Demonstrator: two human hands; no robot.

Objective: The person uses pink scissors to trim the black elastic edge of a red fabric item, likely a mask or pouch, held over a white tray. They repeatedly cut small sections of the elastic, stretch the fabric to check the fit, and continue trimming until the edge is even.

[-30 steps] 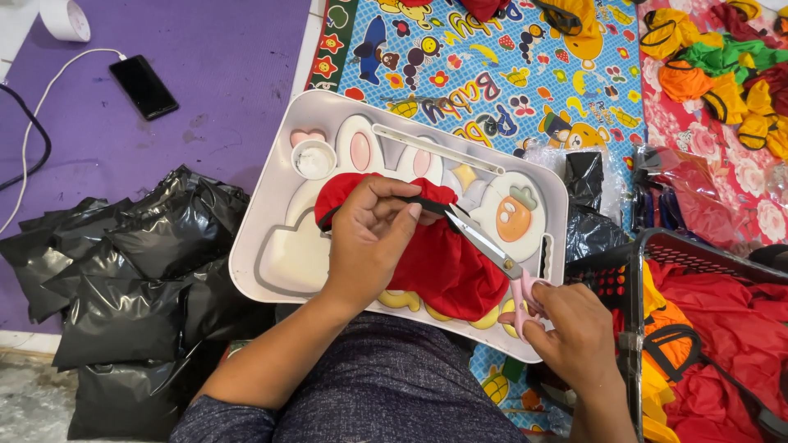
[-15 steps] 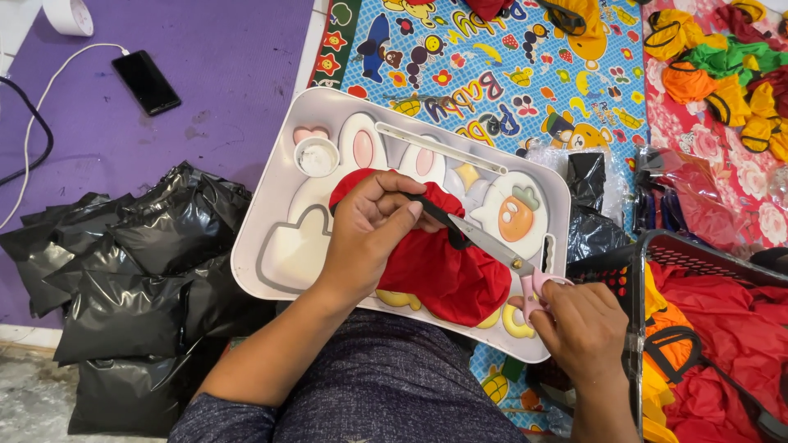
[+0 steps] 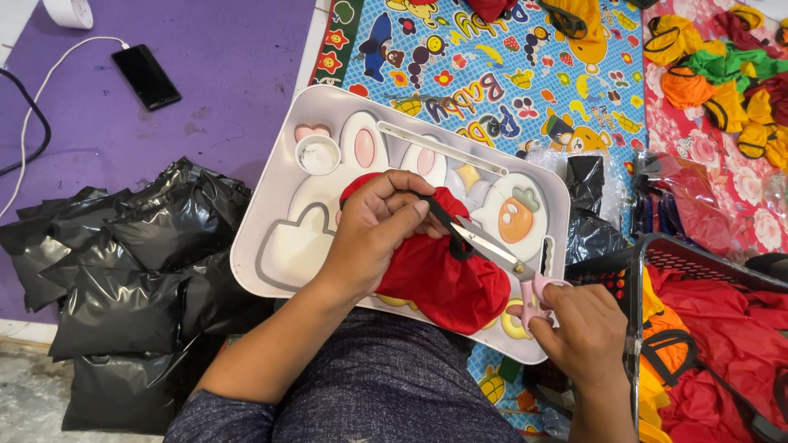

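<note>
On white lap tray (image 3: 271, 271), with black bags (image 3: 123, 262) to its left and basket (image 3: 706, 271) to its right: red cloth (image 3: 443, 283) at tray centre, left hand (image 3: 377, 226) pinching its black strap (image 3: 447, 230), right hand (image 3: 579, 328) gripping pink-handled scissors (image 3: 501, 258), blades narrow at strap

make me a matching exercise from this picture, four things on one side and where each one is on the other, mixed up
Things:
1. scissors
2. phone
3. small white cup
4. black bags

Places:
A. on the purple mat, plugged into a white cable
B. heaped left of the white tray
C. in the right hand, blades at the red cloth
D. on the tray's upper left part

Pairs: 1-C, 2-A, 3-D, 4-B
</note>
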